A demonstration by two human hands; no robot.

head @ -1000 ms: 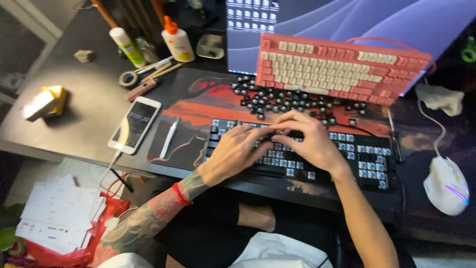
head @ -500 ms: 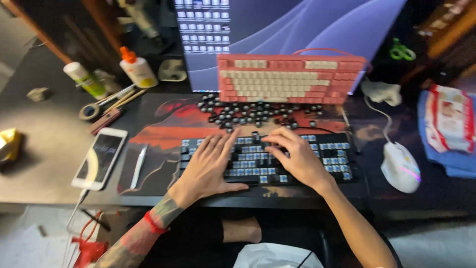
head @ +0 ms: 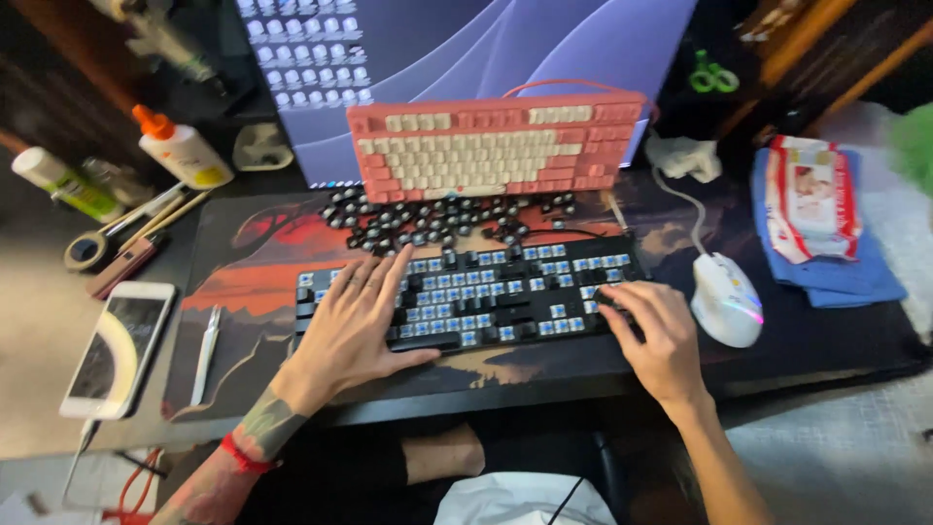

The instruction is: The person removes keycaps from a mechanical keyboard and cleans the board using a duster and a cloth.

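A black keyboard (head: 486, 292) with most keycaps off and blue switches showing lies on a red and black desk mat (head: 253, 282). My left hand (head: 355, 326) rests flat on its left part, fingers spread. My right hand (head: 656, 335) sits at its right end, fingers curled onto the frame. Loose black keycaps (head: 437, 222) are piled just behind the keyboard. A pink and cream keyboard (head: 491, 151) leans against the monitor (head: 466, 58) behind them.
A white mouse (head: 726, 299) sits right of the keyboard, with a wet-wipe pack (head: 812, 199) on blue cloth beyond it. At the left lie a white phone (head: 119, 345), a white tool (head: 205, 352), a glue bottle (head: 180, 151), tape and scissors.
My hands have moved apart: the left now lies flat on the keyboard's left part, the right has slid to its right end. The view has shifted to the right.
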